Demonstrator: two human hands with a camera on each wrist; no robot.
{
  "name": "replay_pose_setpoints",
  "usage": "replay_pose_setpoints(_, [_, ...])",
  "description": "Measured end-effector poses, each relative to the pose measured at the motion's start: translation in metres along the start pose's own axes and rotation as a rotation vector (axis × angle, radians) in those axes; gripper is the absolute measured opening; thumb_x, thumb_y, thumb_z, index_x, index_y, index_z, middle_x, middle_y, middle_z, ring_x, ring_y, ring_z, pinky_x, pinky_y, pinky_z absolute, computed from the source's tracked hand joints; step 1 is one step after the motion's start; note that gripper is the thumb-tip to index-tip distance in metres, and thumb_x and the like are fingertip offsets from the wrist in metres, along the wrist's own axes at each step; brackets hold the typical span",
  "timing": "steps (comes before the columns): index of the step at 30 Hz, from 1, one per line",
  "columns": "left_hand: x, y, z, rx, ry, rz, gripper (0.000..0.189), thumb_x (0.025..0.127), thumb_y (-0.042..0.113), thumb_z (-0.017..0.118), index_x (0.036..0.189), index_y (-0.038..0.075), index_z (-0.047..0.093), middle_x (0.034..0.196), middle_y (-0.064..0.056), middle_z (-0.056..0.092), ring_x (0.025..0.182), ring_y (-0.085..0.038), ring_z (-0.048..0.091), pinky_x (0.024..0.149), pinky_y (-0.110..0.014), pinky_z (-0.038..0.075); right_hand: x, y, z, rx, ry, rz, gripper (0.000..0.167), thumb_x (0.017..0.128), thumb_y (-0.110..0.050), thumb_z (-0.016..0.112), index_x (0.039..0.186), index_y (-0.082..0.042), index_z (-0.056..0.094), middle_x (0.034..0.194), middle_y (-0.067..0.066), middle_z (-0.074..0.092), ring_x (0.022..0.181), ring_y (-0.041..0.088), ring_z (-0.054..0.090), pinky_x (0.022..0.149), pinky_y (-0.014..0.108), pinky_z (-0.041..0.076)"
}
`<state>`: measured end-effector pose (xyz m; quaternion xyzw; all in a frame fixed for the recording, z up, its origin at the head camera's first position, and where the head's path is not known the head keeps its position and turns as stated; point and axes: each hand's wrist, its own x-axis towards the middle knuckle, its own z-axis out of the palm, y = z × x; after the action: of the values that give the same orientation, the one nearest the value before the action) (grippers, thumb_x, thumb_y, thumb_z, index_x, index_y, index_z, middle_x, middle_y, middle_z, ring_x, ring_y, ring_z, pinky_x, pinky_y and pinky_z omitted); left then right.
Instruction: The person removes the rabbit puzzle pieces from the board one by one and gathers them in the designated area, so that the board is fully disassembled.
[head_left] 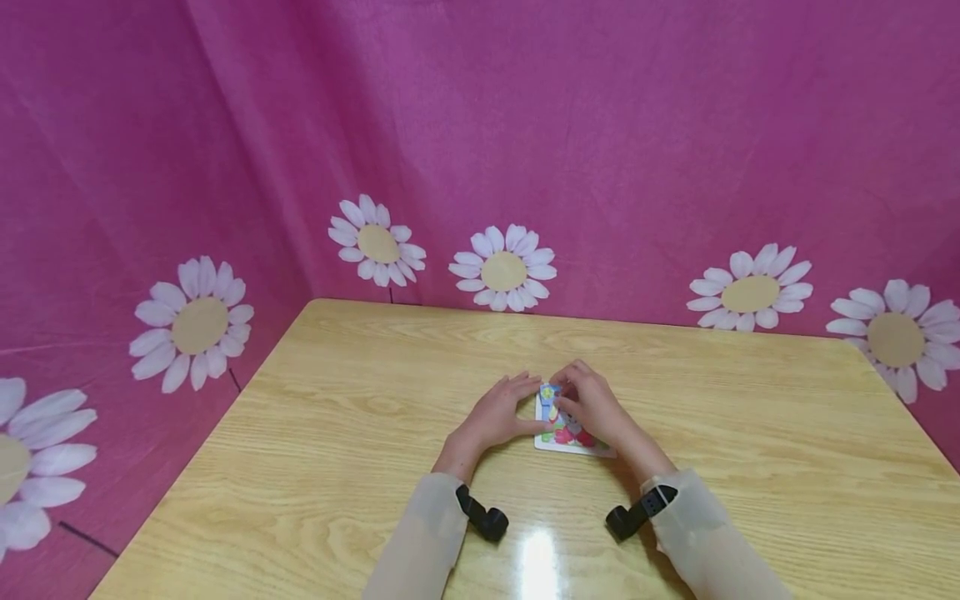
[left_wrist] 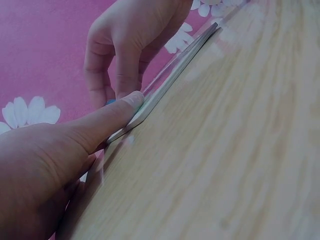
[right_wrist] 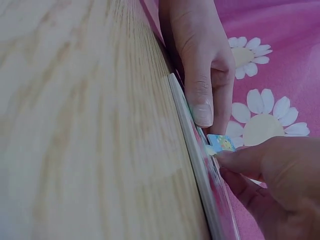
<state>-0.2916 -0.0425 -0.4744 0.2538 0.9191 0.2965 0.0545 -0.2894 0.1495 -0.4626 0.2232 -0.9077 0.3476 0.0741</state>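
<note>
A small, flat picture jigsaw puzzle (head_left: 572, 447) with a pale border lies on the table, its print blue, green and red. My left hand (head_left: 498, 412) rests along its left side with the fingers extended, the thumb pressing on the edge near the corner. Over the puzzle, my right hand (head_left: 592, 406) pinches a small blue and yellow puzzle piece (right_wrist: 221, 142) between thumb and fingers. In the right wrist view that piece stands tilted up from the surface. The right hand covers much of the picture in the head view.
The wood-grain table (head_left: 360, 400) extends around the puzzle on all sides. Behind it and to the left hangs a pink cloth (head_left: 600, 150) printed with white daisies. Each wrist wears a black strap with a camera (head_left: 491, 523).
</note>
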Motion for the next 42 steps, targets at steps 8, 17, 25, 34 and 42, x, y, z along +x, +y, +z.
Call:
replay_pose_setpoints(8, [0.001, 0.001, 0.000, 0.007, -0.007, -0.012, 0.074, 0.084, 0.046, 0.074, 0.145, 0.014, 0.048, 0.154, -0.001, 0.045, 0.151, -0.016, 0.028, 0.127, -0.037, 0.017, -0.001, 0.001, 0.003, 0.055, 0.082, 0.060, 0.018, 0.083, 0.005, 0.070, 0.101, 0.002, 0.070, 0.098, 0.014, 0.065, 0.085, 0.023, 0.067, 0.075, 0.029, 0.057])
replay_pose_setpoints(17, [0.000, 0.000, 0.001, -0.007, -0.009, -0.017, 0.074, 0.084, 0.047, 0.074, 0.146, 0.015, 0.048, 0.155, -0.001, 0.044, 0.151, -0.016, 0.028, 0.127, -0.037, 0.016, -0.005, 0.001, 0.002, 0.114, 0.092, 0.175, 0.017, 0.087, 0.000, 0.069, 0.104, -0.001, 0.072, 0.101, 0.014, 0.066, 0.089, 0.022, 0.066, 0.076, 0.025, 0.054])
replay_pose_setpoints(25, [0.000, 0.001, 0.000, -0.001, -0.011, -0.018, 0.075, 0.084, 0.047, 0.073, 0.146, 0.016, 0.047, 0.155, 0.000, 0.043, 0.151, -0.015, 0.027, 0.127, -0.036, 0.016, -0.006, 0.003, -0.001, 0.143, 0.107, 0.197, 0.019, 0.088, 0.000, 0.068, 0.106, -0.001, 0.072, 0.103, 0.015, 0.066, 0.090, 0.024, 0.067, 0.079, 0.029, 0.057])
replay_pose_setpoints(34, [0.000, 0.002, -0.001, -0.005, -0.016, -0.020, 0.075, 0.084, 0.047, 0.074, 0.146, 0.015, 0.047, 0.155, 0.000, 0.042, 0.151, -0.016, 0.027, 0.127, -0.036, 0.016, -0.013, 0.010, -0.010, 0.150, 0.113, 0.206, 0.020, 0.088, 0.001, 0.067, 0.107, -0.001, 0.071, 0.105, 0.016, 0.065, 0.092, 0.025, 0.067, 0.080, 0.025, 0.057])
replay_pose_setpoints(42, [0.001, 0.000, 0.000, -0.007, -0.022, -0.033, 0.075, 0.084, 0.047, 0.073, 0.147, 0.016, 0.046, 0.156, 0.001, 0.041, 0.151, -0.015, 0.025, 0.127, -0.035, 0.016, -0.019, 0.019, -0.016, 0.119, 0.132, 0.190, 0.018, 0.090, 0.000, 0.066, 0.107, 0.000, 0.071, 0.105, 0.016, 0.066, 0.093, 0.025, 0.066, 0.077, 0.019, 0.054])
